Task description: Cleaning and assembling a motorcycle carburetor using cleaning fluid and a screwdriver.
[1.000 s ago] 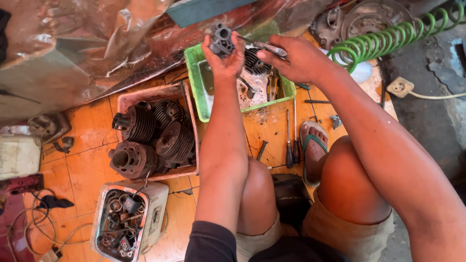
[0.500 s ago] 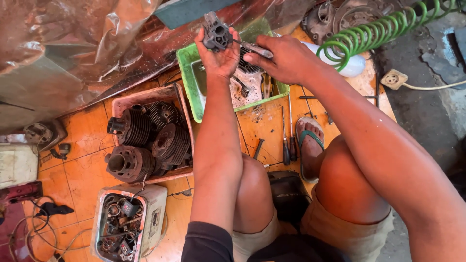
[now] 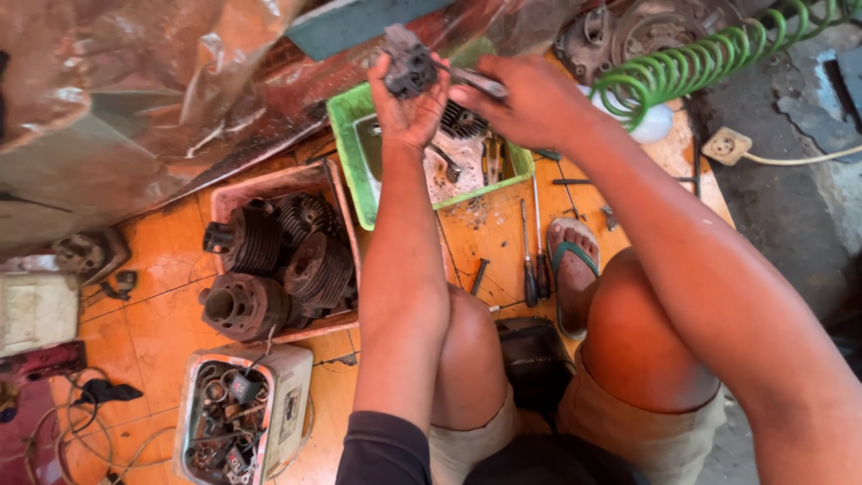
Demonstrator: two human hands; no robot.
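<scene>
My left hand (image 3: pixel 409 112) grips the small dark engine part (image 3: pixel 409 67) above the green tray (image 3: pixel 346 135); my right hand (image 3: pixel 530 99) clenches a metal tool (image 3: pixel 471 81) against it. A slip could drop it among the tray's clutter.

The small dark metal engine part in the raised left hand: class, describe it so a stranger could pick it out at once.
Start at the green plastic tray on the orange tiled floor. Directly above it, the left hand holds up a small dark grey metal engine part, while the right hand puts a slim metal tool to it. Unlike the big finned cylinders in the pink tray, it is palm-sized and lifted.
</scene>
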